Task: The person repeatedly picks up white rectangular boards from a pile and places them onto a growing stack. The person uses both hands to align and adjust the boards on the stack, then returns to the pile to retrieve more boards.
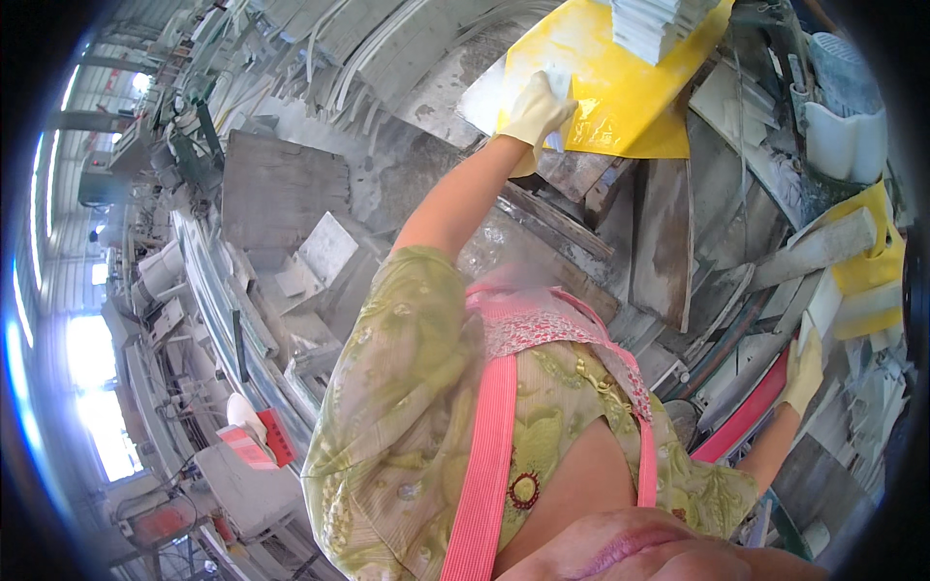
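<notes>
Upper centre: a glossy yellow sheet (635,107), whitish at left, bearing stacked white strips (659,27); gloved left hand (536,111) curls around a pale piece (559,81). Right: gloved right hand (803,373) touches a white slab (824,302), grip unclear.

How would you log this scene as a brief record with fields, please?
Left hand: gloved left hand at a small white piece over the yellow sheet; grip unclear
Right hand: gloved right hand at the near end of a white strip; grip unclear
On yellow sheet: stacked white strips toward its far end
Far right: white container
Left side: flat grey board
Clothing: pink apron, green patterned top
</notes>
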The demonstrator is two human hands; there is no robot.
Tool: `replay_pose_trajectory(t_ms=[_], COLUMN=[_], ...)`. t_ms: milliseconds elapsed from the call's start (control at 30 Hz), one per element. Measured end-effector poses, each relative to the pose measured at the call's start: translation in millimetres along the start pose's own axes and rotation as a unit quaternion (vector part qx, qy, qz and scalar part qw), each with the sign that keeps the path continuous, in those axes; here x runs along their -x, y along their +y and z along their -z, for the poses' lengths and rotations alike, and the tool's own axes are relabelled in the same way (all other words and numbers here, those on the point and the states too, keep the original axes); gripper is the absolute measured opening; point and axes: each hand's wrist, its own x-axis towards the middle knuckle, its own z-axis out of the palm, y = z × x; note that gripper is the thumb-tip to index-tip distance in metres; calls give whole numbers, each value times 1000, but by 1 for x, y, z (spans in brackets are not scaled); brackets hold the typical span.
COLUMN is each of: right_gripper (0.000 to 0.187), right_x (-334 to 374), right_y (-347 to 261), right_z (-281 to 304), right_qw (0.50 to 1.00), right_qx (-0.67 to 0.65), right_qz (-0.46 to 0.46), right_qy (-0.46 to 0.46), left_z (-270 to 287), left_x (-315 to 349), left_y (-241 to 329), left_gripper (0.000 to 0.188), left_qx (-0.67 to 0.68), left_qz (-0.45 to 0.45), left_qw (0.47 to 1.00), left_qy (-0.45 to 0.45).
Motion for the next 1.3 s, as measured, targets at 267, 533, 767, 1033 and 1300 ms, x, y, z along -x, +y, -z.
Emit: replay_pose_trajectory(t_ms=[267,533,767,1033,1300], right_gripper=[51,52,54,79,49], right_x=[-53,-68,-73,-89,-78], right_y=[-150,-495,-583,-557,-351], right_z=[71,18,-29,-9,-28], right_qw=[932,729,688,917,959], right_qx=[-322,-680,-708,-237,-260], right_qz=[-166,-55,43,215,90], right_qy=[9,-57,-156,-237,-73], left_z=[10,10,20,1,2], left_x=[12,9,-3,-4,-2], left_y=[3,-7,-3,11,6], left_gripper=[62,67,79,89,72], left_qx=[58,80,168,115,177], left_qz=[-27,-54,-22,33,-1], left_qw=[998,994,982,991,984], left_qy=[-27,-56,-87,-58,-33])
